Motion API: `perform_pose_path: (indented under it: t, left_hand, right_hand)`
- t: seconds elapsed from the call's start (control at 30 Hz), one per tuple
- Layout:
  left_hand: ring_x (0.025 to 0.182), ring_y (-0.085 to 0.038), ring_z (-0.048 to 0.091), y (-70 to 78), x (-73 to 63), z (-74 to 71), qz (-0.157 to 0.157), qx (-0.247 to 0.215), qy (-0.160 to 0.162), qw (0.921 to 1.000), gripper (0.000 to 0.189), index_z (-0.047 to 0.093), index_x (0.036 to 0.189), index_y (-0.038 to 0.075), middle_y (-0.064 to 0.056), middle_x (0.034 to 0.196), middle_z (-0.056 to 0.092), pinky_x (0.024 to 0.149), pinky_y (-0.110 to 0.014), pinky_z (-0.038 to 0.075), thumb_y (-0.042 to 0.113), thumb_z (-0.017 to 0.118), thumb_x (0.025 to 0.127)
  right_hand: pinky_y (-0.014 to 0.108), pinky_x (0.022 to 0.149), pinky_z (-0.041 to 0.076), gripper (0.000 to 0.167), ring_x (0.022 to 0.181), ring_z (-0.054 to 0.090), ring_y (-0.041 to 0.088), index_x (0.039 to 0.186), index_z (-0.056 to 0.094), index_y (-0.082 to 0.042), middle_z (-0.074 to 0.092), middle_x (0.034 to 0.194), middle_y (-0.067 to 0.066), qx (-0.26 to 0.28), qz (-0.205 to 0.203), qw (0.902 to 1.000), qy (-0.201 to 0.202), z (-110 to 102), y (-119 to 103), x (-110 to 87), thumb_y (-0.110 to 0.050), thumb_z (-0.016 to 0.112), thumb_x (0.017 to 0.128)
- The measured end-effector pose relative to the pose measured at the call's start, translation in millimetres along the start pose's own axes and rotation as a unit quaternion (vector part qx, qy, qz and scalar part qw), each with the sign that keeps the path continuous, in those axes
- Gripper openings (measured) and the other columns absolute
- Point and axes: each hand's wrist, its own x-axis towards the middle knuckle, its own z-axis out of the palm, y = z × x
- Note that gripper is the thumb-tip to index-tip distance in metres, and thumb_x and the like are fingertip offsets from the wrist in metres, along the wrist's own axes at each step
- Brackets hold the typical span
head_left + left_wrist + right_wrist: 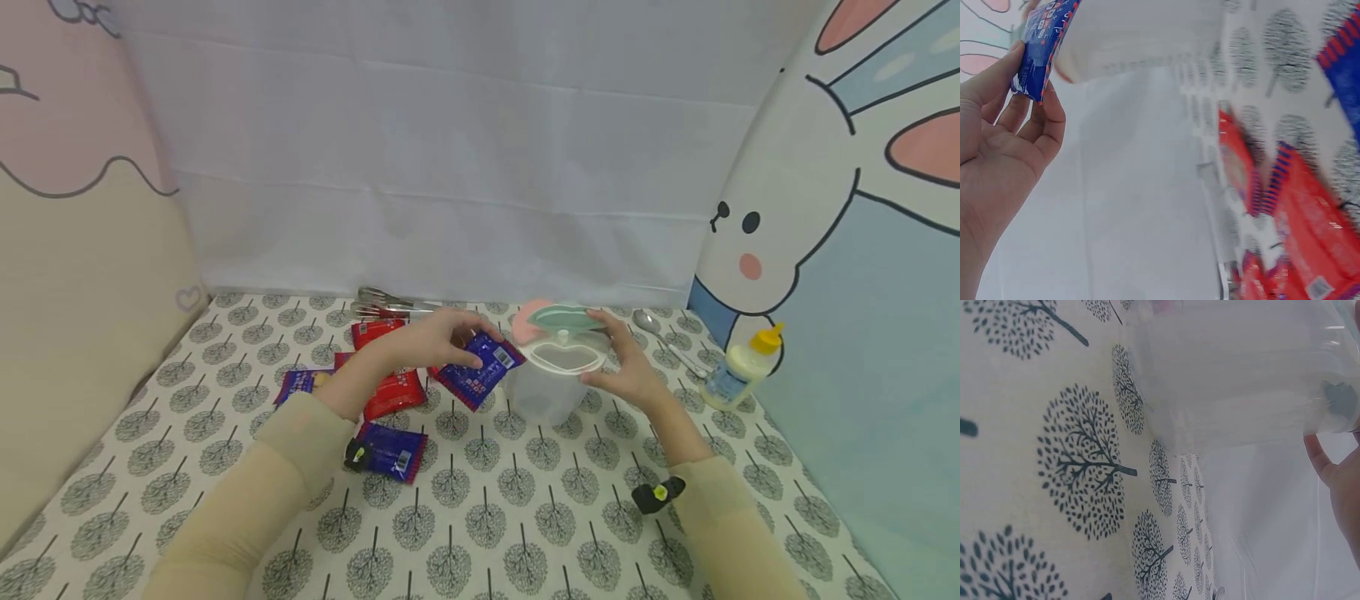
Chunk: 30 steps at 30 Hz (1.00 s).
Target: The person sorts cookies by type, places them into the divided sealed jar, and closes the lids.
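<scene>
My left hand (448, 337) pinches a blue snack packet (483, 367) with red edges, held just left of a translucent plastic container (547, 400). In the left wrist view the same packet (1044, 47) stands between thumb and fingers. The container's white lid has a lip-shaped opening (564, 357), with a green flap (566, 317) and a pink flap (531, 321) raised behind it. My right hand (628, 371) grips the lid's right side, fingers at the green flap and thumb at the rim. The right wrist view shows the thumb against the container (1241, 381).
Red packets (395, 393) and blue packets (390, 450) lie left, some behind the left forearm. Metal utensils, one like a whisk (382, 302), lie at the back. A spoon (667, 340) and a yellow-capped bottle (741, 371) are to the right.
</scene>
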Motion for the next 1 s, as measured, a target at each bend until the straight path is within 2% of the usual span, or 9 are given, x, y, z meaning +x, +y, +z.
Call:
perform_pose_path:
  t: [0.13,0.3,0.47,0.57,0.7,0.83,1.0]
  left_hand:
    - [0.096,-0.020,0.065,22.4,3.2,-6.2,0.022,-0.019,0.034,0.9990,0.038,0.057,0.123,0.020,-0.007,0.110,0.064,0.079,-0.034,0.057,0.009,0.066,0.088]
    - [0.090,-0.017,0.065,42.2,11.7,-5.8,0.057,-0.007,0.084,0.9948,0.038,0.057,0.123,0.021,-0.004,0.102,0.066,0.077,-0.031,0.056,0.012,0.067,0.087]
    - [0.091,-0.015,0.063,51.5,28.3,-2.0,0.099,0.003,0.143,0.9848,0.040,0.055,0.124,0.021,0.002,0.109,0.061,0.078,-0.027,0.055,0.015,0.068,0.087]
    - [0.091,-0.014,0.063,56.4,39.2,3.6,0.124,0.004,0.184,0.9750,0.041,0.056,0.124,0.019,0.002,0.115,0.060,0.077,-0.025,0.055,0.014,0.070,0.085]
    - [0.089,-0.014,0.063,60.5,51.8,15.6,0.165,0.014,0.215,0.9624,0.041,0.058,0.121,0.012,-0.003,0.117,0.060,0.077,-0.022,0.055,0.008,0.071,0.083]
    - [0.086,-0.014,0.062,60.8,59.9,28.5,0.203,0.026,0.222,0.9533,0.039,0.059,0.118,0.008,-0.006,0.114,0.059,0.073,-0.021,0.055,0.003,0.071,0.081]
    - [0.081,-0.014,0.060,56.8,63.9,40.9,0.225,0.037,0.222,0.9479,0.037,0.060,0.115,0.007,-0.005,0.110,0.060,0.070,-0.021,0.055,0.000,0.071,0.080]
  right_hand:
    - [0.065,0.105,0.025,0.092,0.119,0.036,0.000,0.143,0.025,-0.001,0.031,0.141,0.025,0.002,-0.007,1.0000,0.001,1,3,-1.4,0.009,0.075,0.066]
    - [0.066,0.105,0.025,0.093,0.119,0.036,0.001,0.142,0.026,-0.002,0.031,0.141,0.025,-0.012,-0.012,0.9999,0.003,1,5,-2.0,0.007,0.076,0.065]
    - [0.066,0.105,0.024,0.093,0.119,0.036,-0.001,0.142,0.025,0.001,0.030,0.142,0.026,-0.013,-0.014,0.9998,0.003,1,2,-0.4,0.007,0.078,0.065]
    - [0.066,0.106,0.023,0.094,0.124,0.038,0.012,0.143,0.025,0.001,0.028,0.144,0.026,-0.011,-0.007,0.9999,0.000,1,1,0.3,0.005,0.078,0.065]
    - [0.066,0.106,0.022,0.094,0.125,0.035,0.042,0.144,0.024,0.000,0.026,0.146,0.027,-0.007,0.001,0.9999,-0.007,0,1,0.2,0.002,0.079,0.067]
    - [0.067,0.106,0.020,0.094,0.130,0.028,0.046,0.145,0.022,0.001,0.025,0.147,0.027,-0.008,0.000,0.9999,-0.012,0,2,-0.7,0.001,0.077,0.069]
    - [0.066,0.107,0.019,0.096,0.133,0.025,0.046,0.147,0.018,0.000,0.025,0.147,0.026,-0.014,0.023,0.9995,-0.014,0,1,-2.0,-0.003,0.077,0.071]
